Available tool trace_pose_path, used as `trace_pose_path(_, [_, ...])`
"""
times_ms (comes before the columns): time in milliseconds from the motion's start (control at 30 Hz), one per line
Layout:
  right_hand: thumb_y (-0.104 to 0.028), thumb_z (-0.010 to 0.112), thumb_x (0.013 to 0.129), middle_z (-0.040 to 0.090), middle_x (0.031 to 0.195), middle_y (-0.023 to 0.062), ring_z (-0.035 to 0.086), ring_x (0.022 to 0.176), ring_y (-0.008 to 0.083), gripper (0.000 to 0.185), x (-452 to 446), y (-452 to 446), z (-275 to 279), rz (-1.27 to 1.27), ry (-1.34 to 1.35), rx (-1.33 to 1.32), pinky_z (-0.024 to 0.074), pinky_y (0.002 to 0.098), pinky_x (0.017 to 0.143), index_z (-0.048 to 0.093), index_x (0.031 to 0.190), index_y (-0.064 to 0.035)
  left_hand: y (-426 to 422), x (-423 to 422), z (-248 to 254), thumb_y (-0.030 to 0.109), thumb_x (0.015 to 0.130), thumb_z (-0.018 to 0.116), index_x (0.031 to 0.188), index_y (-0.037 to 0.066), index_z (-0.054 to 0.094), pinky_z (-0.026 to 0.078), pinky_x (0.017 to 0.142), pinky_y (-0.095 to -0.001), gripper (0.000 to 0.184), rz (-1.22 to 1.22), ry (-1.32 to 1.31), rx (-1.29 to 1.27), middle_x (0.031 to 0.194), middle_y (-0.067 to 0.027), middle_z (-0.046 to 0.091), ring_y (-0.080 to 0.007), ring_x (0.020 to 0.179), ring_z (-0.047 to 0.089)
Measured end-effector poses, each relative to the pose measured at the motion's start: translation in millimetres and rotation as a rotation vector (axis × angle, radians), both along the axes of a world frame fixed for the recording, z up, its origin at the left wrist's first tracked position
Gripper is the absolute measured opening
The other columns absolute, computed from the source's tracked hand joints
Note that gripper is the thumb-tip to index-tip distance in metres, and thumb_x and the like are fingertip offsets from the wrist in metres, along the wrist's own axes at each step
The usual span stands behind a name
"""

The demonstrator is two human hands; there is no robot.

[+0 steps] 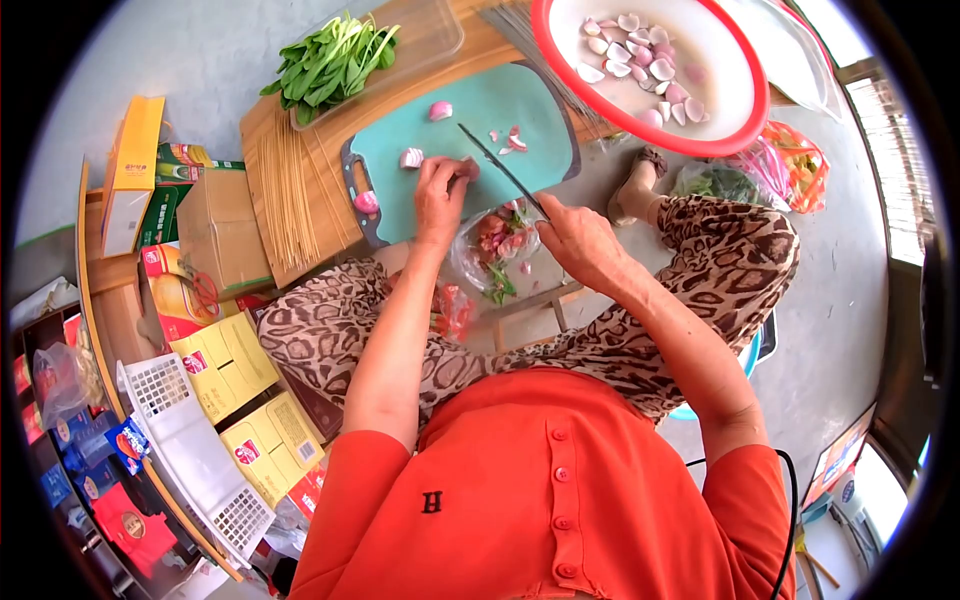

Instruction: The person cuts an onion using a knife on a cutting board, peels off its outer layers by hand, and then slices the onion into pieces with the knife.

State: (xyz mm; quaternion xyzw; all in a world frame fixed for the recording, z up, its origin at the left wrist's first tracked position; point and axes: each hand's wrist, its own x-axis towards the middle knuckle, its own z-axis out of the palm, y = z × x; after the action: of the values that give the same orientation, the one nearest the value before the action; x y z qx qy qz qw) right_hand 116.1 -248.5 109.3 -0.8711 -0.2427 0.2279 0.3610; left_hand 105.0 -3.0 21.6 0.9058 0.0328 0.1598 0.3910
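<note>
My right hand (583, 243) grips a knife (500, 168), its dark blade slanting up and left over the teal cutting board (400, 128). On the board, my left hand (443, 195) is closed, fingertips pinching a reddish-purple onion piece (468, 168) that they partly hide. Close to those fingers sits a cut onion chunk (411, 157) with pale layers showing. Another onion piece (440, 110) lies farther up, and one more purple onion piece (366, 202) rests near the board's handle. Small onion scraps (514, 141) lie right of the blade.
A red-rimmed bowl (560, 80) holding several onion layers (655, 65) stands at upper right. Leafy greens (335, 65) lie in a clear tray (430, 35). Wooden skewers (285, 195) lie left of the board. Below it is a plastic bag of peelings (500, 240). Boxes (225, 365) stand at left.
</note>
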Motion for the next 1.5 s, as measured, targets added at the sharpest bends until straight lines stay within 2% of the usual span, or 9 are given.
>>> trace_pose_path(67, [-0.017, 0.051, 0.093, 0.066, 0.075, 0.0208, 0.063, 0.074, 0.0431, 0.028, 0, 2, 8, 0.031, 0.001, -0.046, 0.0494, 0.0528, 0.069, 0.048, 0.117, -0.0023, -5, 1, -6, -0.003, 0.081, 0.067, 0.097, 0.004, 0.062, 0.051, 0.074, -0.0373, 0.019, 0.013, 0.000, -0.052, 0.098, -0.0105, 0.059, -0.0275, 0.085, 0.063])
trace_pose_path(133, [-0.016, 0.052, 0.092, 0.066, 0.075, 0.0201, 0.064, 0.072, 0.0420, 0.029, -6, 0, 2, 0.048, -0.070, -0.060, 0.0499, 0.0517, 0.067, 0.048, 0.117, -0.0019, -9, 2, -9, -0.006, 0.083, 0.065, 0.101, 0.001, 0.062, 0.053, 0.071, -0.0311, 0.019, 0.115, -0.015, -0.186, 0.097, -0.0090, 0.061, -0.0206, 0.081, 0.066])
trace_pose_path(367, [-0.015, 0.053, 0.093, 0.065, 0.077, 0.0192, 0.066, 0.067, 0.0368, 0.030, -20, -1, -1, 0.140, -0.268, -0.163, 0.0519, 0.0472, 0.059, 0.049, 0.118, -0.0008, -10, 0, -13, -0.007, 0.080, 0.066, 0.103, 0.003, 0.060, 0.052, 0.070, -0.0320, 0.026, 0.166, 0.056, -0.169, 0.096, -0.0086, 0.059, -0.0206, 0.077, 0.064])
trace_pose_path(867, [-0.011, 0.052, 0.091, 0.064, 0.072, 0.0194, 0.065, 0.063, 0.0373, 0.020, -20, 1, 0, 0.119, -0.279, -0.132, 0.0513, 0.0474, 0.055, 0.050, 0.108, -0.0016, -12, 0, -18, -0.007, 0.079, 0.067, 0.103, 0.005, 0.062, 0.052, 0.071, -0.0316, 0.027, 0.206, 0.019, -0.249, 0.094, -0.0075, 0.058, -0.0201, 0.078, 0.063])
trace_pose_path(1033, [-0.009, 0.052, 0.089, 0.064, 0.073, 0.0196, 0.066, 0.064, 0.0376, 0.021, -18, 2, 2, 0.133, -0.267, -0.170, 0.0514, 0.0469, 0.055, 0.049, 0.108, -0.0011, -15, 1, -12, -0.006, 0.079, 0.068, 0.102, 0.005, 0.062, 0.051, 0.069, -0.0316, 0.026, 0.221, -0.010, -0.141, 0.092, -0.0080, 0.056, -0.0203, 0.076, 0.062])
trace_pose_path(1200, [-0.007, 0.052, 0.088, 0.065, 0.072, 0.0199, 0.066, 0.063, 0.0379, 0.021, -17, 3, 2, 0.126, -0.272, -0.174, 0.0513, 0.0470, 0.054, 0.049, 0.107, -0.0008, -16, 3, -13, -0.006, 0.079, 0.067, 0.100, 0.004, 0.061, 0.051, 0.068, -0.0324, 0.024, 0.205, -0.025, -0.180, 0.091, -0.0089, 0.056, -0.0213, 0.074, 0.062])
trace_pose_path(1267, [-0.011, 0.052, 0.090, 0.065, 0.076, 0.0211, 0.063, 0.069, 0.0425, 0.031, -13, 3, 1, 0.129, -0.149, -0.207, 0.0491, 0.0527, 0.060, 0.048, 0.120, -0.0030, -14, 3, -16, -0.006, 0.079, 0.066, 0.099, 0.003, 0.060, 0.051, 0.068, -0.0327, 0.023, 0.192, -0.034, -0.169, 0.090, -0.0091, 0.056, -0.0215, 0.074, 0.062])
trace_pose_path(1300, [-0.011, 0.052, 0.090, 0.065, 0.076, 0.0211, 0.063, 0.069, 0.0425, 0.031, -12, 4, 2, 0.129, -0.149, -0.207, 0.0491, 0.0527, 0.060, 0.048, 0.120, -0.0030, -14, 3, -17, -0.007, 0.078, 0.066, 0.099, 0.003, 0.060, 0.051, 0.068, -0.0330, 0.024, 0.189, -0.039, -0.169, 0.090, -0.0092, 0.056, -0.0216, 0.074, 0.062])
trace_pose_path(1500, [-0.007, 0.049, 0.089, 0.063, 0.064, 0.0196, 0.064, 0.063, 0.0402, 0.014, -6, 6, 7, 0.121, -0.223, -0.148, 0.0495, 0.0497, 0.056, 0.050, 0.101, 0.0002, -11, 4, -18, -0.006, 0.078, 0.067, 0.098, 0.002, 0.060, 0.051, 0.068, -0.0332, 0.023, 0.170, -0.036, -0.155, 0.090, -0.0090, 0.057, -0.0213, 0.074, 0.063])
